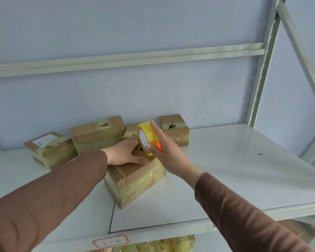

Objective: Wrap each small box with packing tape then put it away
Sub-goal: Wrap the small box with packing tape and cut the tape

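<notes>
A pale blue wall [116, 30] stands behind a grey-white metal rack. Its shelf [225, 160] is glossy white, made of two panels meeting at a seam [111, 215]. A crossbeam [127, 60] runs above, an upright [264, 66] and a slanted brace [302, 57] on the right. A red-edged label [110, 241] reading 2-2 sticks to the front edge

Lighting: soft, even, fairly bright; cool bluish cast over the wall behind my shelf [225, 160]. Shadows: faint only, a weak one under my left hand [125, 153] on the box [135, 180]. Glare: pale sheen on the shelf surface toward the right; dull shine on the tape roll [147, 138]. Sharpness: slightly soft throughout, compression smear on my sleeves [44, 206]. Distortion: wide-angle bending, the upright post [262, 84] leaning at the right edge.
</notes>
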